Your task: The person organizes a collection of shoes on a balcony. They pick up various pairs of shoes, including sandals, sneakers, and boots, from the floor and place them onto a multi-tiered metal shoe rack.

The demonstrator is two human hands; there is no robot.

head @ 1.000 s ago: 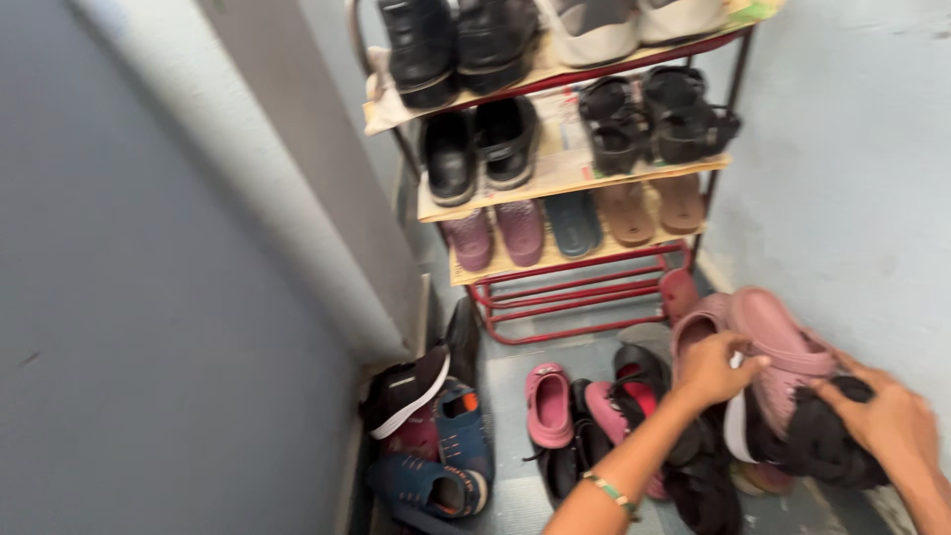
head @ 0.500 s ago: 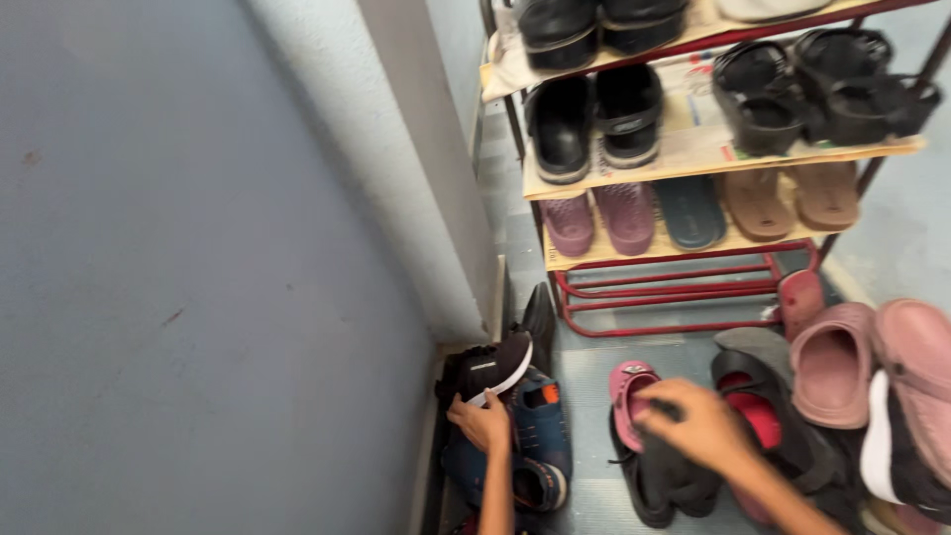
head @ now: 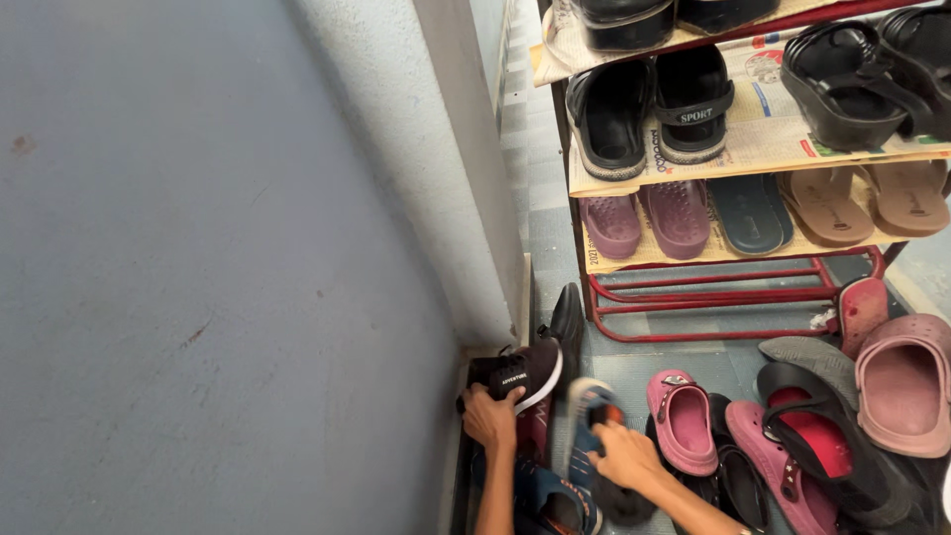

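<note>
Corner by the red metal shoe rack (head: 713, 297); loose footwear heaped on the floor in front of and to the left of it. Left hand (head: 489, 416) sits at the far left of the heap, against the blue wall (head: 198, 297), fingers curled over the heel end of a dark maroon sneaker with a white sole (head: 530, 374); the shoe lies above the knuckles, tilted, toe pointing up toward the rack's bottom left leg. Grip looks closed on it, probably to steady or pull it from the corner where it is wedged. Right hand (head: 624, 458) is just right of that, below the rack's left side, fingers wrapped around a blue sandal with an orange patch (head: 592, 408); the sandal stands on end, blurred, its strap end above the fingertips. How tightly the fingers close, cannot tell for the blur. Another blue sandal (head: 550, 505) lies low between the forearms. Right of the right hand: a pink clog (head: 684, 421), black slip-ons, a larger dusty-pink clog (head: 901, 381) near the rack's right foot. Rack shelves lined with paper, pairs set toe-in, likely for tidy storage.
</note>
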